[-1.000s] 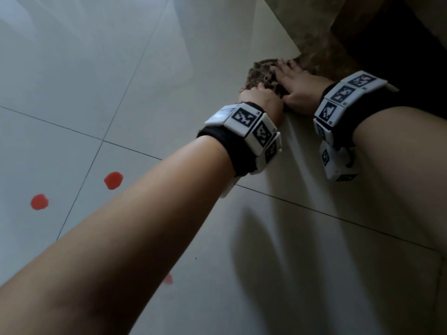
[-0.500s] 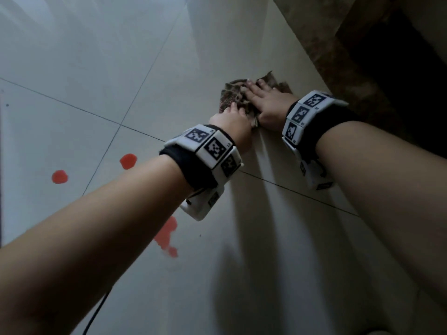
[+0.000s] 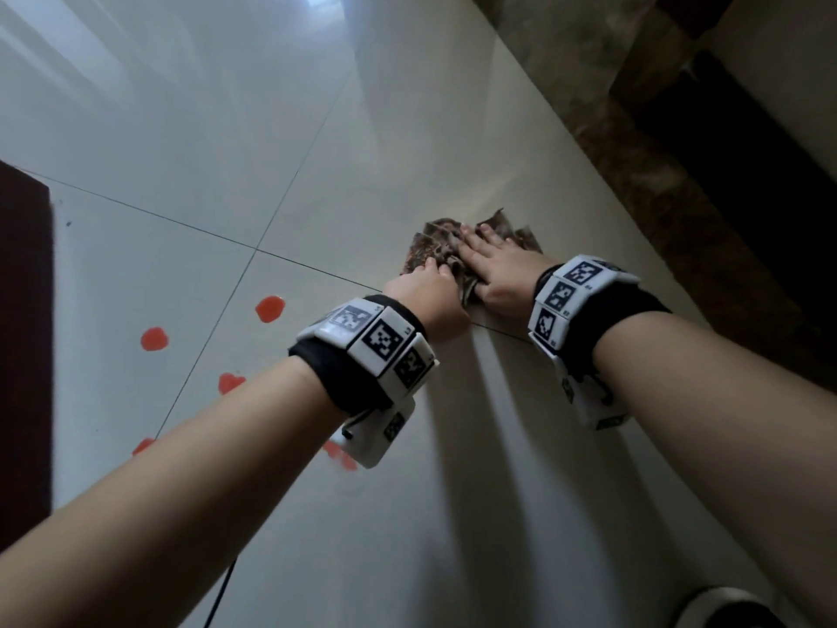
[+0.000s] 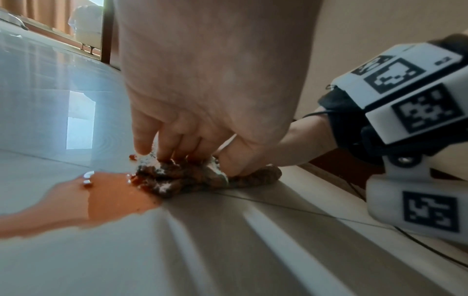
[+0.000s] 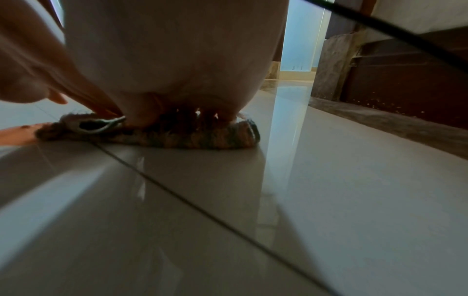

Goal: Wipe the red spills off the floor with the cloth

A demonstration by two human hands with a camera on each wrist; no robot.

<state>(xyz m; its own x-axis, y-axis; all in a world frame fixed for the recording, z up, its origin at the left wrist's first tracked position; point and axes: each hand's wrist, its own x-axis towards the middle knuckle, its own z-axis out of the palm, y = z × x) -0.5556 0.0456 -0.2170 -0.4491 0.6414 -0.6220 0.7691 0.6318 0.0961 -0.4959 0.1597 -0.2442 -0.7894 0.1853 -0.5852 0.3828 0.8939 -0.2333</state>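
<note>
The cloth [image 3: 446, 251] lies on the floor [image 3: 498, 491] near its right edge, both hands on it; the spills [image 3: 270, 308] lie well left.

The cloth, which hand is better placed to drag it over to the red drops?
Left, probably: the left hand already grips the cloth on the side toward the red drops; the right hand lies flat on its far side.

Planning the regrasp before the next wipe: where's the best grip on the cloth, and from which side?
Probably the bunched left edge of the cloth, taken from above. It lies low on the floor, so only its raised folds give fingers purchase; the left hand already curls its fingers into them. The right hand presses flat on the flatter right part, which offers little to pinch.
</note>
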